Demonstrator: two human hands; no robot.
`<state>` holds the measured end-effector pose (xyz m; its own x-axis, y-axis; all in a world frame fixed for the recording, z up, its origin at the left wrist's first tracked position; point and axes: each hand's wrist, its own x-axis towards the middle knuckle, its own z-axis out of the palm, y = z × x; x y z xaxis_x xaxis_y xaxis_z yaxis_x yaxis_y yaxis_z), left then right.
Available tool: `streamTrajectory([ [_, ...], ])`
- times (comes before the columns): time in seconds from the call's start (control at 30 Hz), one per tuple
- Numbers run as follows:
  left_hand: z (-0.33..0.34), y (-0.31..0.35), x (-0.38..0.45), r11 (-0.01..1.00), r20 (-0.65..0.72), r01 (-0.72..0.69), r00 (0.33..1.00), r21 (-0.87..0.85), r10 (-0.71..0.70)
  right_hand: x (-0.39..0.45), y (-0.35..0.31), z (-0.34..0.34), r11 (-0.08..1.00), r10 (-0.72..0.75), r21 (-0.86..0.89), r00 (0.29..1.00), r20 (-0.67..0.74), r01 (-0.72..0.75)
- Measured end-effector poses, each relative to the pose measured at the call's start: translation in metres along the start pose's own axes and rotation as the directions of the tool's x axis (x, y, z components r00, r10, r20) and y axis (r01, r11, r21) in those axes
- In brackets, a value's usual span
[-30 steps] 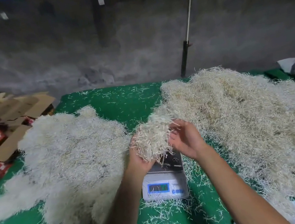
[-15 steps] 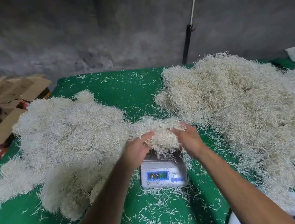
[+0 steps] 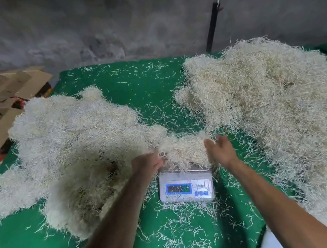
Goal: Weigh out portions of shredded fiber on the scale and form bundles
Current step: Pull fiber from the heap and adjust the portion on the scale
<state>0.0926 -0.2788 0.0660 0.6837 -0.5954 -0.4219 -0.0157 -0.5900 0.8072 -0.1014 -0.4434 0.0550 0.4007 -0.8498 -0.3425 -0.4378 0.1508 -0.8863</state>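
Settling now onto the small white digital scale (image 3: 186, 187): the pale shredded-fiber portion (image 3: 183, 150), lowered from above it. Left hand (image 3: 147, 162) and right hand (image 3: 220, 150) flank it, fingers relaxed open; reading comes next.

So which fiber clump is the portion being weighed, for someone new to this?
On the green cloth, between two big pale fiber heaps, sits a small white digital scale. The portion is the small clump on its platform, flanked by both hands.
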Motion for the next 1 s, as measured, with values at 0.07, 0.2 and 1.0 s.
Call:
streamTrajectory([
  [0.07, -0.007, -0.01, 0.01, 0.955, -0.071, 0.178, 0.977, -0.238, -0.2, -0.001, 0.008, -0.008, 1.0, -0.008, -0.018, 1.0, 0.003, 0.008],
  [0.2, -0.01, -0.025, 0.006, 0.907, -0.033, 0.158, 0.982, -0.39, -0.185, -0.008, 0.029, -0.024, 0.995, -0.023, 0.09, 0.988, -0.154, 0.038],
  [1.0, 0.004, -0.11, -0.112, 0.127, 0.382, 0.372, 0.922, -0.92, 0.066, -0.114, 0.071, -0.02, 0.743, 0.078, 0.639, 0.974, 0.213, -0.199],
])
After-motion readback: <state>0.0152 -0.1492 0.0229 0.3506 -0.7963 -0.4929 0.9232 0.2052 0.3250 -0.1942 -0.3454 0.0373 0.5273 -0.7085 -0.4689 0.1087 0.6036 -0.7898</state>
